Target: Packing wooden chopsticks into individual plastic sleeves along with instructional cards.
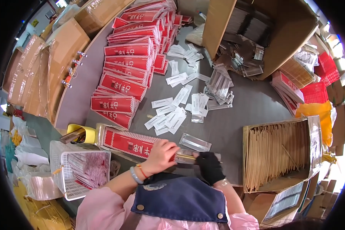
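Note:
My bare left hand (163,155), fingers curled, closes over the right end of a long red printed paper sleeve (120,141) at the front of the table. Wooden chopsticks (186,156) stick out between my two hands. My right hand (210,167), in a black glove, pinches their right end. Whether their left end lies inside the sleeve is hidden by my left fingers. Clear plastic film shows under my right hand, and a flat clear packet (195,142) lies just beyond. Small white paper packets (168,120) are scattered farther away.
Stacked red sleeves (124,84) line the left. An open carton (214,28) of dark and clear packets stands far right, with loose packets (220,82) before it. A box of wooden chopsticks (276,157) is at right. A white basket (67,174) and yellow container (89,134) sit left.

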Available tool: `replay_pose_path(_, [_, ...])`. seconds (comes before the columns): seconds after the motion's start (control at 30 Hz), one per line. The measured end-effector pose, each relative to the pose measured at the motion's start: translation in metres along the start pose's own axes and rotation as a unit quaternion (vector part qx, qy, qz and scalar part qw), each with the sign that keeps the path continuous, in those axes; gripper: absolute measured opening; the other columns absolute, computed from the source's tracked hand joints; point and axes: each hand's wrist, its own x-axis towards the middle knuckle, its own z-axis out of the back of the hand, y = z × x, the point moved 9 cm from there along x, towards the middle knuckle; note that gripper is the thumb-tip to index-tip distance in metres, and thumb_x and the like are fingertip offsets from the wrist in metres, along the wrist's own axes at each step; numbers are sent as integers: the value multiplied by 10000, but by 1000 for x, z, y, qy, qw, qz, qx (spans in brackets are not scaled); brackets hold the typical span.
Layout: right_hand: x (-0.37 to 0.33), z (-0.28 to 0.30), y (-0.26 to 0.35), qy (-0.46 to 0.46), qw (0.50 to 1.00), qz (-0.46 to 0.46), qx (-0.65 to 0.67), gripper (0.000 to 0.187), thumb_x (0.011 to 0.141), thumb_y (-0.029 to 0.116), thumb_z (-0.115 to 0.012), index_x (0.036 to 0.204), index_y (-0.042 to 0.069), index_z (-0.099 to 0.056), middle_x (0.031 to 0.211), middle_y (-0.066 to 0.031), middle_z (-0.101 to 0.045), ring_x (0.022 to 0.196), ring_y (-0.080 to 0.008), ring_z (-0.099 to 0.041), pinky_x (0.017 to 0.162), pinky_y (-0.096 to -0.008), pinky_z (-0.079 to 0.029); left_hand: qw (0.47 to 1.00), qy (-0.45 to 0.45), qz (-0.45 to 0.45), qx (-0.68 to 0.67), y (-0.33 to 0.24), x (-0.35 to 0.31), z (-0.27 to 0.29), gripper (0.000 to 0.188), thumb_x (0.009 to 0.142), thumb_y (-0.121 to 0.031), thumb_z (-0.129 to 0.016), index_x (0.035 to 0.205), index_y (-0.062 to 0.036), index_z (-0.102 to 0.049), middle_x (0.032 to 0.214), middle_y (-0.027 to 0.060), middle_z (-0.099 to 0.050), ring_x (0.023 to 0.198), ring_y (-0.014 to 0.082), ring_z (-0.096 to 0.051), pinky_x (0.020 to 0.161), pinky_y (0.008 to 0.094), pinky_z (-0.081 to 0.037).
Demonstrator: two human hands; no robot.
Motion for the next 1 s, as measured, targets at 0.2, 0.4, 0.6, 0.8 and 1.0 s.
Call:
replay_pose_path(0.2, [-12, 23, -29, -77, 997, -23, 13, 139, 791, 125, -701, 919, 92, -659, 923, -138, -659, 805, -315, -638, 739, -419, -514, 999, 19, -4, 47, -3, 6, -5, 697, 622, -286, -838, 1225, -44, -587, 1218, 86, -543, 1114, 302, -490, 960, 449, -374])
replay_pose_path(0.4, [21, -36, 16, -47, 954, -70, 287, 341, 764, 158, -763, 1039, 74, -580, 956, -123, -603, 824, -336, -606, 703, -395, -505, 999, 22, -24, 42, -13, 21, -13, 607, 699, -248, -776, 1251, -80, -590, 1207, 87, -547, 1103, 287, -503, 918, 427, -398])
replay_pose_path(0.6, [22, 7, 27, 59, 993, 5, -102, 632, 607, 362, -830, 1126, 100, -583, 1088, -99, -591, 1052, -311, -526, 914, -484, -372, 985, 80, -121, 89, -29, 29, -12, 130, 821, -187, -570, 893, -160, -675, 979, 68, -539, 947, 249, -504, 773, 380, -391])
replay_pose_path(0.8, [4, 58, -2, -33, 986, -77, -146, 605, 630, 438, -796, 1094, 104, -600, 1022, -98, -591, 981, -322, -564, 851, -452, -408, 986, 9, -69, 152, 37, 42, 75, 33, 727, -107, -610, 748, -91, -631, 1022, 97, -565, 994, 297, -539, 819, 481, -437])
replay_pose_path(1.0, [10, 44, 22, -4, 988, -53, -147, 569, 618, 398, -806, 1062, 107, -601, 999, -88, -594, 967, -324, -566, 849, -456, -402, 974, -97, 171, 116, 55, -13, 41, 807, 611, -402, -857, 1277, -61, -553, 1295, 172, -460, 1257, 390, -383, 1051, 598, -282])
